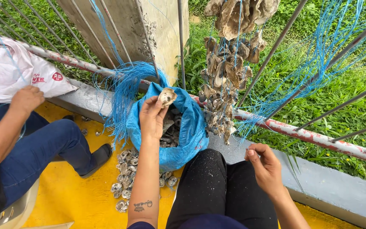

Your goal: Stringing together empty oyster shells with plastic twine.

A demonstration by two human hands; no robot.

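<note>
While my left hand [152, 116] pinches a rough grey-and-cream oyster shell [167, 96] by its lower edge, the shell sits up in the air just above the open mouth of the crinkly blue plastic sack [191, 135]. My fingers are closed on the shell. More dark shells lie down inside the sack.

My right hand [264, 163] is lower, off to the side over my knee in black trousers [210, 186]. Its fingers are curled in and the thumb meets a fingertip, as if pinching something thin, but I cannot tell if anything is in it.

Just past the sack hangs a long bunch of brown and grey oyster shells [225, 72] strung on thin blue string. It dangles between the grey metal railing bars [272, 48]. A thick tuft of loose blue string [126, 85] hangs on the railing beside the sack, and more of it is draped on the bars further along.

On the yellow floor [73, 199] by my left arm is a small heap of pale loose shells [126, 174].

Another person in blue jeans [39, 148] sits next to me, with one hand [26, 98] resting on a white plastic bag [18, 74]. Green grass [339, 106] grows beyond the railing.
</note>
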